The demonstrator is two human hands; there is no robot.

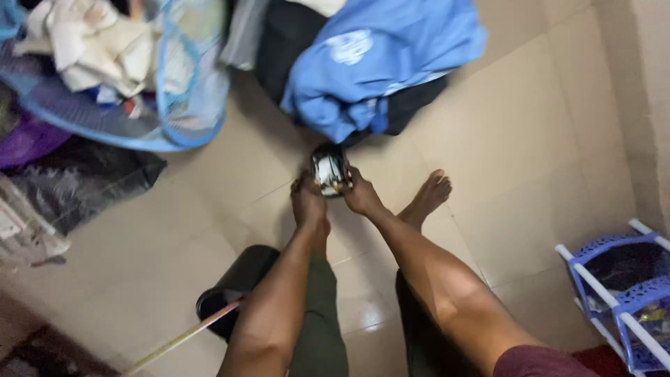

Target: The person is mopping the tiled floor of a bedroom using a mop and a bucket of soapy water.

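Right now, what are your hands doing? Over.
Left hand and right hand both gripping small shiny object. Blue garment just beyond. Nothing between.

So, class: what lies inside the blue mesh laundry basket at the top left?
The blue mesh basket holds crumpled pale cloths, cream and white. Whatever is beneath them is covered. Both hands, left hand and right hand, grip a small shiny object elsewhere on the floor.

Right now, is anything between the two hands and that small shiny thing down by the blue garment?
Nothing visible. The left hand and right hand already grip the small shiny object from either side, low over the tiled floor, just short of the blue garment.
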